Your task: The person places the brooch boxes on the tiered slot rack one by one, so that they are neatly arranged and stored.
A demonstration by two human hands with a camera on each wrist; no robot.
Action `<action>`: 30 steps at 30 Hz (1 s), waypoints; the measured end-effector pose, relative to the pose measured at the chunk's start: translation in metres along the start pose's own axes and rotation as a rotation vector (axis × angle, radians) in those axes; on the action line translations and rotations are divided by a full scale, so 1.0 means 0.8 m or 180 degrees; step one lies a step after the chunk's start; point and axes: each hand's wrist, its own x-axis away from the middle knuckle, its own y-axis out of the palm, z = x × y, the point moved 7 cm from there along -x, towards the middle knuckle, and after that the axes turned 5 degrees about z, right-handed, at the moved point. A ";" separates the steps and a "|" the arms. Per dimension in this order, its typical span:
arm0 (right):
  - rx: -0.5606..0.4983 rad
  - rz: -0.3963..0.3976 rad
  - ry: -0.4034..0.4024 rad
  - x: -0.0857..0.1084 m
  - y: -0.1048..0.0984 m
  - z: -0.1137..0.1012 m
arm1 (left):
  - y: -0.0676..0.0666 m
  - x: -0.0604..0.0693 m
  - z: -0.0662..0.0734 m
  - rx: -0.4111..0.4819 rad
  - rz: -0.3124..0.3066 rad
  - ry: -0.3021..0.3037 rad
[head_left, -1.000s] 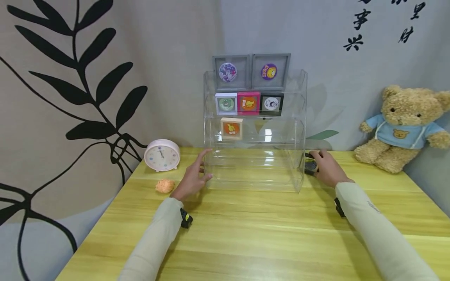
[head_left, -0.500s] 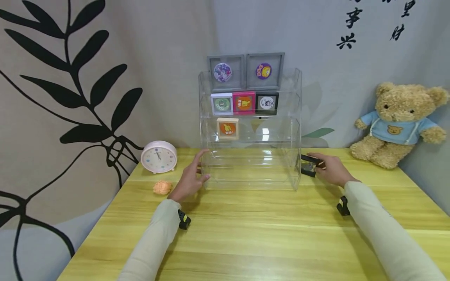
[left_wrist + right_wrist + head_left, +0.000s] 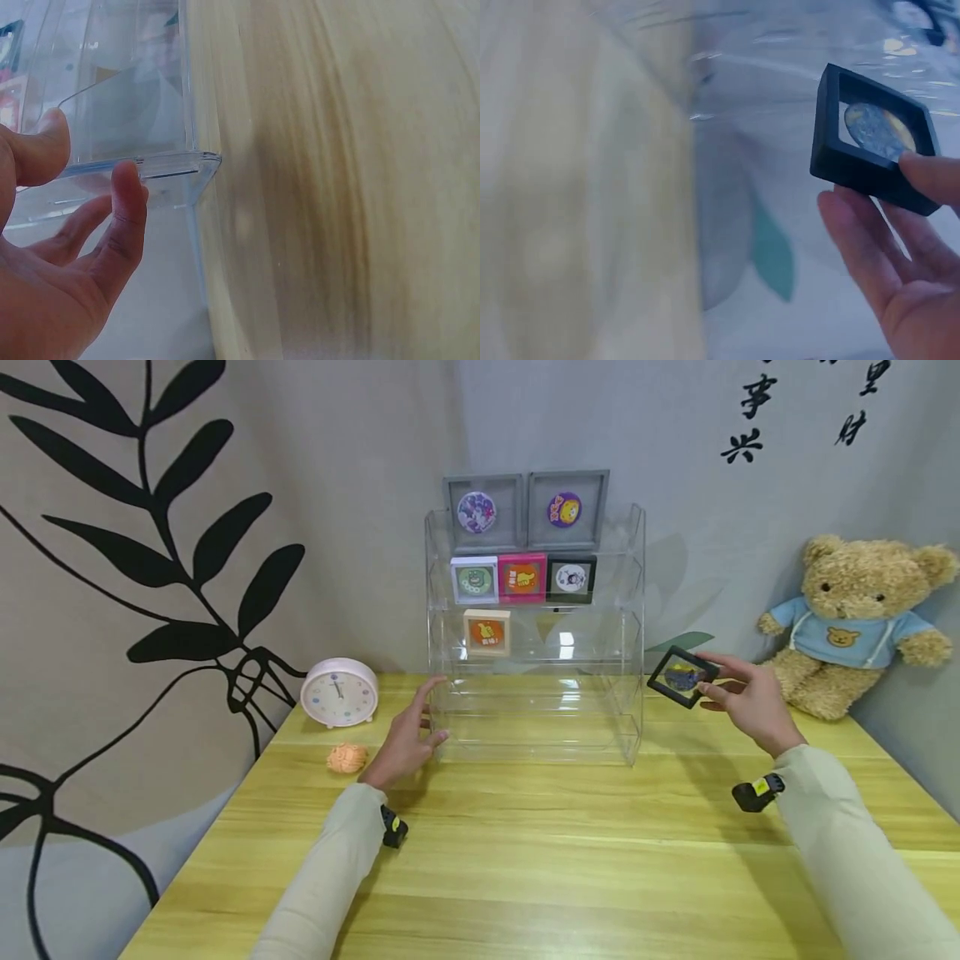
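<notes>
A clear tiered acrylic display rack (image 3: 536, 752) stands on the table, holding several small framed badges. My left hand (image 3: 405, 743) holds the rack's left side panel; in the left wrist view its fingertips (image 3: 129, 176) lie against the clear edge. Right of the rack, my right hand (image 3: 753, 706) pinches a black square display frame (image 3: 682, 677) by its edge, raised off the table and tilted. In the right wrist view a round bluish-and-gold piece (image 3: 879, 131) shows inside that frame, its pattern blurred, with the thumb on the front and fingers behind.
Two grey frames (image 3: 487, 539) top the rack, above white, pink (image 3: 522, 578) and black frames; a cream frame (image 3: 487, 633) sits lower. A pink clock (image 3: 339, 693) and orange ball-like object (image 3: 347, 759) are left, a teddy bear (image 3: 840, 635) right.
My right hand has lifted the black frame off the table beside the rack, moved right and up, and turned its face into view. The left hand stays on the rack.
</notes>
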 end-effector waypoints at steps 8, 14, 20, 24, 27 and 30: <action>-0.1209 0.0309 -0.0186 0.001 -0.034 -0.057 | 0.000 0.000 0.002 -0.0039 -0.0006 -0.0017; -0.1073 0.0287 -0.0320 -0.004 -0.033 -0.099 | 0.001 0.001 0.001 -0.0030 -0.0007 -0.0054; -0.0493 0.0225 -0.0462 -0.014 -0.014 -0.134 | 0.001 0.002 0.003 -0.0015 -0.0028 -0.0059; -0.0299 0.0171 -0.0513 -0.028 0.004 -0.154 | 0.002 0.002 0.004 -0.0027 -0.0045 -0.0042; -0.0114 0.0138 -0.0599 -0.040 0.023 -0.170 | 0.002 0.002 0.004 -0.0021 -0.0042 -0.0022; 0.0058 0.0072 -0.0704 -0.053 0.046 -0.184 | 0.002 0.002 0.005 -0.0009 -0.0038 -0.0021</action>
